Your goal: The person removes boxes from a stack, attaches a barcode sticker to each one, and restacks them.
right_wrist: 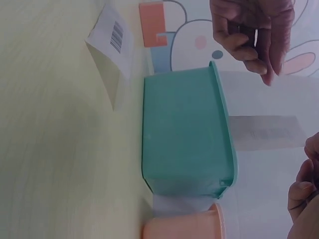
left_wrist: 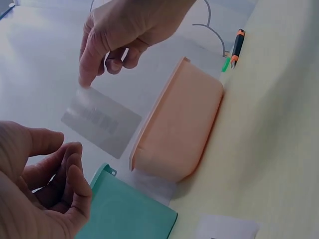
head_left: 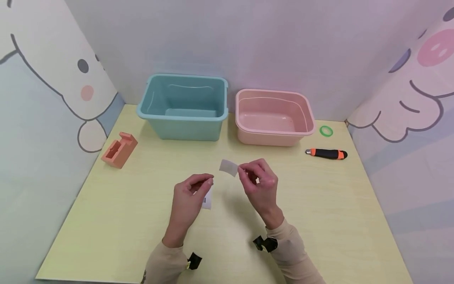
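Between thumb and forefinger my right hand pinches a corner of a thin pale label, raised above the table. In the left wrist view a faint barcode shows through this label. My left hand hovers just left of it, fingers loosely curled, with thumb and forefinger tips close together. Nothing shows between those fingertips in the right wrist view, where the left hand appears near the top. A folded white paper with a barcode stands on the table, partly hidden below the left hand in the head view.
A blue-green bin and a pink bin stand along the back wall. An orange block-shaped holder sits at the left. On the right lie a black and orange utility knife and a green ring.
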A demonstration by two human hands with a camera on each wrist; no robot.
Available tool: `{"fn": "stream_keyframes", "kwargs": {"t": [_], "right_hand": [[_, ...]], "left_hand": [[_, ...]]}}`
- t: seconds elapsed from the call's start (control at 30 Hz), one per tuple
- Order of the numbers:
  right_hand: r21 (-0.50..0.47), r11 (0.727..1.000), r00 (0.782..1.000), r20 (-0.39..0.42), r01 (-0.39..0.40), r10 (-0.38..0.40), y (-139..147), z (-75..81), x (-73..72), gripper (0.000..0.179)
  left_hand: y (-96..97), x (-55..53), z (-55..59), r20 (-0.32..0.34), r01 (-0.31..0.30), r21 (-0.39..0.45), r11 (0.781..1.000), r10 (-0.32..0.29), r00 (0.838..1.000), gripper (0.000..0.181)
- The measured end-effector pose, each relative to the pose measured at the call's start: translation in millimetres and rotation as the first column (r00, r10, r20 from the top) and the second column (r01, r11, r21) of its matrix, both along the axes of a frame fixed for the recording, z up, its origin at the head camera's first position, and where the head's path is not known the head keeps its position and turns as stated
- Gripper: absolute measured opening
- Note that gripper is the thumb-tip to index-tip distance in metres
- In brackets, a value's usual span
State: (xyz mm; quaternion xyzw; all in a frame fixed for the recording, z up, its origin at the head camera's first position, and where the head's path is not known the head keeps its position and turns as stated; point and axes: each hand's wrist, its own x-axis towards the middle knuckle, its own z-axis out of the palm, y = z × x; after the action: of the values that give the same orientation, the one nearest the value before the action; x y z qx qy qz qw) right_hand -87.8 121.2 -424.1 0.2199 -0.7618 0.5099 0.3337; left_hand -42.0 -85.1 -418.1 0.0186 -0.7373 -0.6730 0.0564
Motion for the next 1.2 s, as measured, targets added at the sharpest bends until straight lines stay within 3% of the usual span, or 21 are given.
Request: {"fn": "stream_keyframes", "kwargs": {"t": [0.2,0.4,0.5,0.67,0.8,1.0,1.2], "right_hand": [[0.018,1.000,0.997,-0.077,0.010,-0.009,-6,-0.3,2.9,0.010],[0.064,0.997,0.984,-0.175,0.035,-0.023,-11,0.5,6.3,0.013],[0.090,0.995,0.975,-0.222,0.040,-0.019,-13,1.1,7.2,0.001],[0.162,0.986,0.959,-0.282,0.032,0.015,-14,0.0,8.6,0.013],[0.241,0.970,0.943,-0.329,0.032,0.051,-14,-0.6,10.4,0.003],[0.356,0.933,0.928,-0.361,0.040,0.098,-13,-0.4,13.8,0.018],[0.411,0.911,0.895,-0.417,0.033,0.155,-14,1.7,14.5,0.017]], "left_hand": [[4.5,-3.6,9.6,0.006,0.019,0.048,0.999,-0.019,1.000,0.019],[5.7,-5.9,16.0,0.001,0.021,0.074,0.997,-0.022,1.000,0.018],[5.1,-6.6,16.5,0.003,0.014,0.078,0.997,-0.014,1.000,0.017],[3.9,-6.8,15.9,0.012,0.013,0.095,0.995,-0.014,1.000,0.019],[3.1,-6.7,16.5,0.026,0.008,0.096,0.995,-0.011,1.000,0.021],[2.4,-7.6,17.9,0.037,-0.005,0.114,0.994,0.000,0.999,0.018],[2.3,-8.1,18.4,0.049,-0.025,0.088,0.996,0.021,0.999,0.019]]}}
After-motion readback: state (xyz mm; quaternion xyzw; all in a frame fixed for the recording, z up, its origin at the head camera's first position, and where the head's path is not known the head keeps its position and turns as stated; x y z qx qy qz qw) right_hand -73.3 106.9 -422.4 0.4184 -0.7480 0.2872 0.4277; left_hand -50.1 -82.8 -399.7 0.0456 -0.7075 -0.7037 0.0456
